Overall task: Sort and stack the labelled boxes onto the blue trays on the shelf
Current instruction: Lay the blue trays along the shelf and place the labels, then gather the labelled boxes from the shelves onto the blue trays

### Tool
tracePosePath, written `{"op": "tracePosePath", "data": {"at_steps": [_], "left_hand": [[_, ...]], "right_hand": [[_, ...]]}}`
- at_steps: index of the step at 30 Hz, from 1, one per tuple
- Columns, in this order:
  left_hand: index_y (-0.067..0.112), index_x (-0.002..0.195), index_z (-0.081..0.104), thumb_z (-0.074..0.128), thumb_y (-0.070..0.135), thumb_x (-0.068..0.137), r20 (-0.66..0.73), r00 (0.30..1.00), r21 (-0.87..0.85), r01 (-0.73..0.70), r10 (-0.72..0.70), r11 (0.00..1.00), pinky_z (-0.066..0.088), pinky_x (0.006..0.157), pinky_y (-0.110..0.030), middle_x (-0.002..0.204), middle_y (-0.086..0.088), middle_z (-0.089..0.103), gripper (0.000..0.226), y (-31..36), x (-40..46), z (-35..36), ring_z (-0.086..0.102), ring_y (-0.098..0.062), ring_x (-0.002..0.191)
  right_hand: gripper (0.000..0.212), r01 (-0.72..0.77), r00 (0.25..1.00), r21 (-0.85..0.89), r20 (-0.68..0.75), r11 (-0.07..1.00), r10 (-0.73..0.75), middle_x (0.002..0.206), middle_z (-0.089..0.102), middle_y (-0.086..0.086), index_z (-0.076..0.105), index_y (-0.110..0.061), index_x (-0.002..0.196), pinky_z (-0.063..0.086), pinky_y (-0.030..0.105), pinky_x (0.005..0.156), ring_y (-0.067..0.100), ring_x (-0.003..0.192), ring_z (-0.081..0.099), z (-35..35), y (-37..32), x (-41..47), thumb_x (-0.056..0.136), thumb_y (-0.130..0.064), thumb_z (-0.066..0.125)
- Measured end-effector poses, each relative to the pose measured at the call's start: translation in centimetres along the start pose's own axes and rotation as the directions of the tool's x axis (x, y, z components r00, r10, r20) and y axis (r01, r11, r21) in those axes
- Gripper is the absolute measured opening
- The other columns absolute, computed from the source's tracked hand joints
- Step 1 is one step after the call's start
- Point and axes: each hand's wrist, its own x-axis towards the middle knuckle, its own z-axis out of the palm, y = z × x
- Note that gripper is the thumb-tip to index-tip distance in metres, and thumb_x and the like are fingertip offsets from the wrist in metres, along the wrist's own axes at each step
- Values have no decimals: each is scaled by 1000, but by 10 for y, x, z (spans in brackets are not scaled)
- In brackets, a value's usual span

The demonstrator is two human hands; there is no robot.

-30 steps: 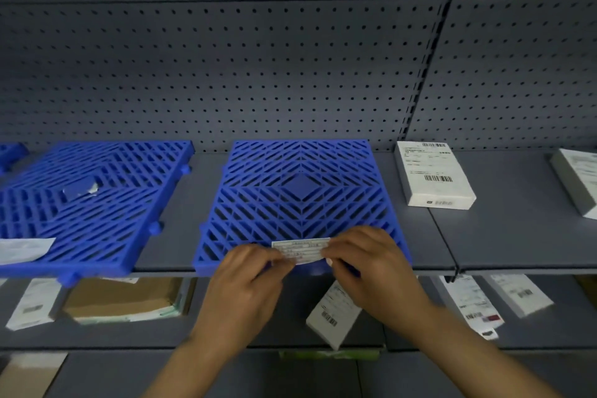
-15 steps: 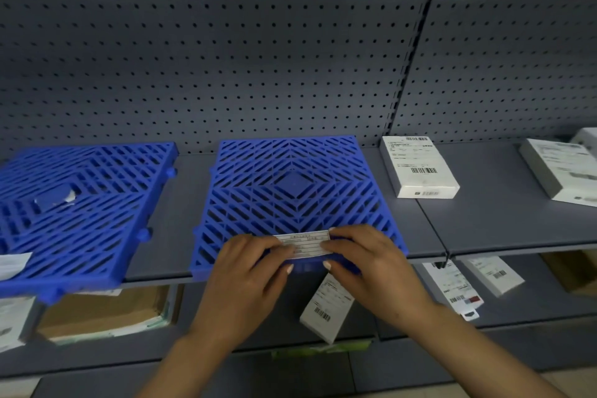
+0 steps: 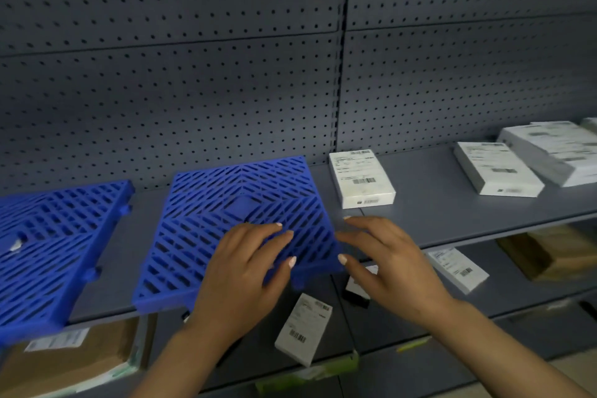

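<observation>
Head cam: both hands are out over the front right corner of the middle blue tray (image 3: 239, 229), palms down and fingers loosely spread — nothing gripped in either. The left hand (image 3: 248, 271) hovers over the tray's slats, while the right hand (image 3: 384, 265) sits just past the tray's right edge, over the shelf (image 3: 452, 213) front.

The tray is a hard plastic grid with diagonal slots and a solid diamond in the centre; a second blue tray (image 3: 55, 252) of the same pattern lies at the shelf's left end. The shelf is flat grey metal with a pegboard back.

The nearest white labelled box (image 3: 361, 178) lies flat by the back edge, just right of the tray and beyond the right hand. More white boxes (image 3: 497, 168) lie toward the right end, a bit blurry.
</observation>
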Motion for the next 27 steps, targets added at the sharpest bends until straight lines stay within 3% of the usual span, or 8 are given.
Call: {"op": "tracePosePath", "data": {"at_steps": [16, 27], "left_hand": [[14, 123, 61, 47, 41, 91, 81, 997, -2, 2, -2, 1000, 34, 98, -30, 120, 1, 60, 44, 157, 106, 83, 50, -17, 112], [19, 134, 51, 40, 54, 87, 165, 966, 56, 193, -199, 980, 32, 101, -29, 131, 2, 55, 60, 195, 137, 119, 41, -12, 120]], "right_hand": [[35, -79, 997, -67, -23, 995, 77, 125, 58, 2, 65, -19, 117, 48, 34, 92, 19, 116, 53, -120, 148, -74, 90, -38, 53], [40, -76, 995, -104, 63, 992, 83, 129, 56, -1, 61, -22, 122, 36, 25, 99, 15, 121, 49, -157, 206, -98, 89, -41, 49]]}}
